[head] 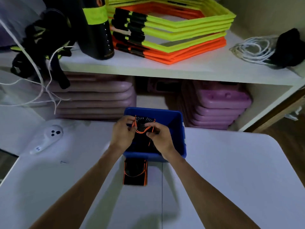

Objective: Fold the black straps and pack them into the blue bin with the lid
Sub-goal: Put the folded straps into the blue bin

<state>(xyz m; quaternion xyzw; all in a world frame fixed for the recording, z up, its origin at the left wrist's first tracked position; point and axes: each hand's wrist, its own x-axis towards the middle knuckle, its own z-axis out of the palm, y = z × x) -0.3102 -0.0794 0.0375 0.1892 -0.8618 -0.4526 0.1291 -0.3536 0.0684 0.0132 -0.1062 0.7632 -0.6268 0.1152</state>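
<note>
both hands, left hand (123, 133) and right hand (160, 138), pinch an orange-trimmed black strap (142, 125) over the open blue plastic bin (177, 123); second black strap (135, 172) on white table (231, 171) unpacked; lid unseen.

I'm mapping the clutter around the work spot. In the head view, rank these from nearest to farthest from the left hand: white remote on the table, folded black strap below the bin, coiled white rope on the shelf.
From the left hand:
1. Folded black strap, just below the blue bin, on the table.
2. White remote, left on the table.
3. Coiled white rope, far right on the upper shelf.
</note>
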